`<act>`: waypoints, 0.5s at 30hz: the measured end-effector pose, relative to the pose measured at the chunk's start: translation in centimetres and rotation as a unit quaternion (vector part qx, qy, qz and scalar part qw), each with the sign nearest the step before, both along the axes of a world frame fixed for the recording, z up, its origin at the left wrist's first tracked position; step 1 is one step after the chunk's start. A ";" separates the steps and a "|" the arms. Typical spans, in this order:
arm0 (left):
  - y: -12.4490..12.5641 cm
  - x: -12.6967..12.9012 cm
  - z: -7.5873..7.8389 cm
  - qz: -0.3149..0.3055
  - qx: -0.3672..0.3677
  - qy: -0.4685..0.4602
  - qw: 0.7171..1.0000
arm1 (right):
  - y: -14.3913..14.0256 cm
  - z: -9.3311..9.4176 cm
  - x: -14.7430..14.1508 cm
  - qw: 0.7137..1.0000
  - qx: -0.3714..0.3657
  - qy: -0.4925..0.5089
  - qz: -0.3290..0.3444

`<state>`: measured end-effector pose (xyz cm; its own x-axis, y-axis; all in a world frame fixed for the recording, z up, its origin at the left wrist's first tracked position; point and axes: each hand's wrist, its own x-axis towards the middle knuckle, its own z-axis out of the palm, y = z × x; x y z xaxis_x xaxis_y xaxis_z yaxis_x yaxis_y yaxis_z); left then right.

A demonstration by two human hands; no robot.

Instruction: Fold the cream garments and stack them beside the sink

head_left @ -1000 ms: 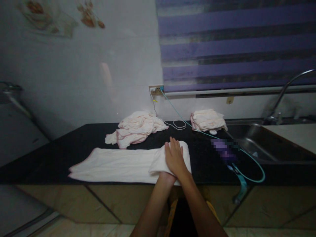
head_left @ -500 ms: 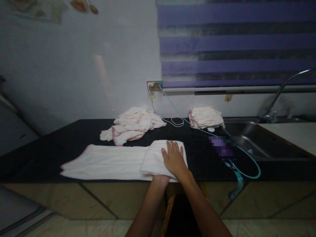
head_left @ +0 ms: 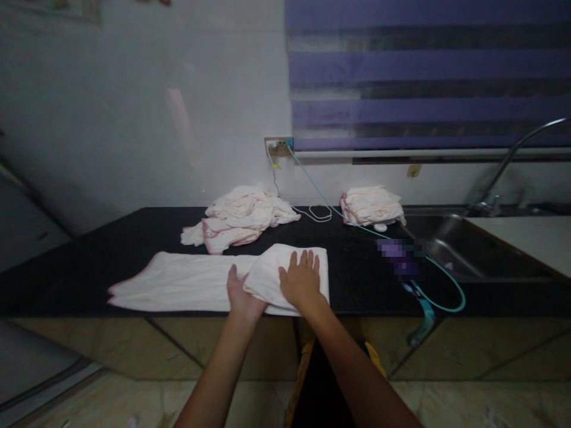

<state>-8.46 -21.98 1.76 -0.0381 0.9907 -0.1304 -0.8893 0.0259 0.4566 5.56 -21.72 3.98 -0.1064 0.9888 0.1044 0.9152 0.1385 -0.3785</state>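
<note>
A long white cloth (head_left: 191,282) with pink edging lies flat along the front of the black counter. Its right end is doubled over into a thicker flap (head_left: 267,270). On top of that flap my right hand (head_left: 303,282) rests palm down, fingers spread. My left hand (head_left: 244,300) is at the flap's left edge, thumb stretched upward away from the rest of the hand. Its other fingers are hidden under the flap.
A crumpled heap of pink-edged cloths (head_left: 243,214) lies behind. Farther right sits a stack of folded cloths (head_left: 372,206). A teal cable (head_left: 312,190) runs from the wall socket (head_left: 279,146) past a blurred purple object (head_left: 397,255). A sink (head_left: 450,238) is at right.
My left hand has come out from beneath the folded end and moved left to the flap's edge. My right hand stays flat on the cloth. The view has tilted slightly downward.
</note>
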 end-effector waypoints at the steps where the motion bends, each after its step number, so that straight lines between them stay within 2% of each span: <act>1: -0.2 -0.8 0.8 0.047 -0.018 0.030 0.998 | 0.0 0.0 -0.3 1.000 -0.004 -0.008 0.007; 4: -0.5 -3.0 3.0 0.195 -0.009 0.157 0.968 | 0.1 -0.5 -1.0 0.999 0.003 -0.028 0.033; 6: -0.2 -3.9 3.9 0.258 0.033 0.292 0.921 | 0.1 -1.1 -1.3 0.998 0.013 -0.033 0.042; 7: -0.1 -4.1 4.1 0.273 0.061 0.379 0.882 | 0.1 -1.4 -1.4 0.998 0.015 -0.034 0.045; 9: 0.3 -3.9 4.0 0.252 0.125 0.562 0.778 | 0.2 -1.7 -1.5 0.998 0.015 -0.033 0.055; 11: 0.7 -3.2 3.2 0.162 0.170 0.716 0.657 | 0.4 -1.8 -1.5 0.997 0.014 -0.035 0.066; 13: 1.1 -2.1 1.7 0.046 0.173 0.827 0.532 | 0.6 -1.7 -1.2 0.996 0.011 -0.042 0.075; 15: 1.5 -1.1 0.2 -0.027 0.154 0.886 0.437 | 0.8 -1.5 -0.8 0.996 0.006 -0.048 0.078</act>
